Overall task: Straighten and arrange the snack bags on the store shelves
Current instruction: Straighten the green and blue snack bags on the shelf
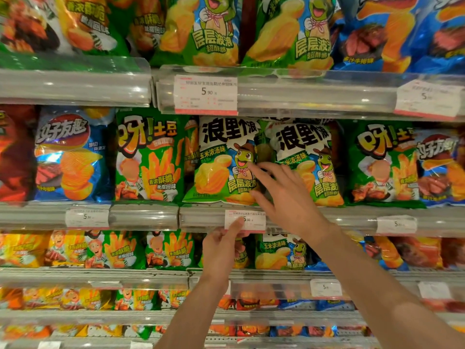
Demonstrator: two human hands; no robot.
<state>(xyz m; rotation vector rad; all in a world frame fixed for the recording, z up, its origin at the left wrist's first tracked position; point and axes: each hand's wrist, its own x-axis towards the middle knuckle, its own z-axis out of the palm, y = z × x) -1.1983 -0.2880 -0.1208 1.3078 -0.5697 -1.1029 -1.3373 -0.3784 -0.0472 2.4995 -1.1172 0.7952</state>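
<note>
Reaching up from the lower frame, the left hand [221, 245] rests its forefinger on the price tag [245, 220], grip loosely curled, holding nothing. Beyond it, the right hand [289, 197], fingers spread, touches two green snack bags [224, 159] at frame centre, hiding their adjoining edges. Both stand upright, long axis vertical, fronts outward, on the middle shelf [146, 215]. Neighbouring bags blur toward the frame edges.

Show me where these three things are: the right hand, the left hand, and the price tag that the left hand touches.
right hand [289, 197], head view, on the back of the hand.
left hand [221, 248], head view, on the back of the hand.
price tag [254, 219], head view, on its white face, right of the finger.
</note>
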